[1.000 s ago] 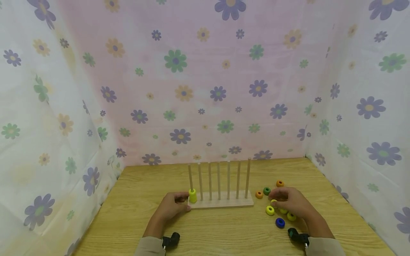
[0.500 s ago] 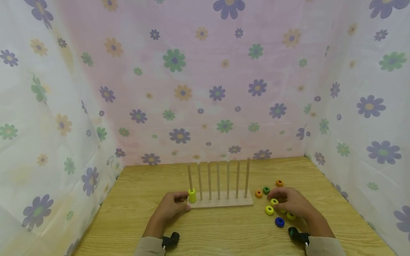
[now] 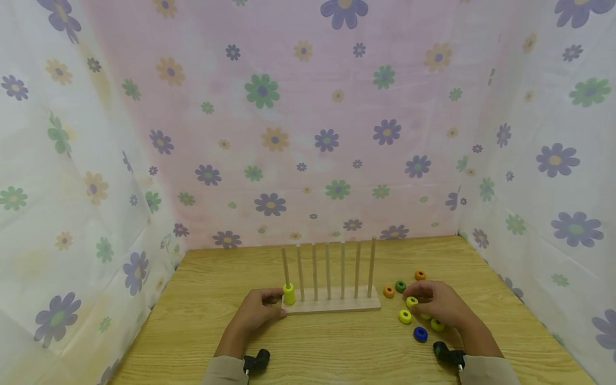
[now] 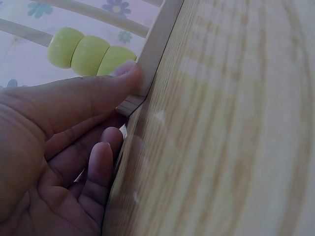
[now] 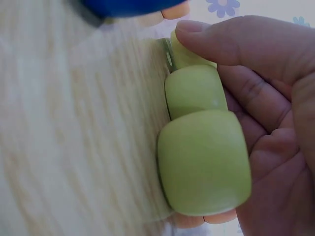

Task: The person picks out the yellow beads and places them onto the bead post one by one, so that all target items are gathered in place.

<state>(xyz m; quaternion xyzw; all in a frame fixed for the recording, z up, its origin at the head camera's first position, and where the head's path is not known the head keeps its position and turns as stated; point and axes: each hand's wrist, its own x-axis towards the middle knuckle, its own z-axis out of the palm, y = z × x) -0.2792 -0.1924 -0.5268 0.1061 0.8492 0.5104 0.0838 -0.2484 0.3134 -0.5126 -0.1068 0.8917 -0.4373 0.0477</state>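
Observation:
In the head view, a wooden peg stand (image 3: 332, 306) with a row of upright pegs stands on the table. Yellow beads (image 3: 289, 294) are stacked on its leftmost peg; the left wrist view shows three of these beads (image 4: 90, 55). My left hand (image 3: 257, 309) grips the left end of the base, thumb at the front and fingers behind. To the right of the stand, my right hand (image 3: 440, 306) pinches a yellow bead (image 3: 411, 302) between thumb and index finger, low at the table. Two more yellow beads (image 5: 204, 162) lie beside it, partly under the palm.
Loose around the right hand are another yellow bead (image 3: 405, 316), a blue bead (image 3: 421, 335), a green bead (image 3: 400, 286) and two orange beads (image 3: 389, 292). A flowered cloth (image 3: 308, 117) encloses the wooden table (image 3: 308, 353) at the back and sides.
The yellow bead at the right fingertips has shifted very slightly, and the right fingers sit a little differently around it. The left hand and the stand stay put.

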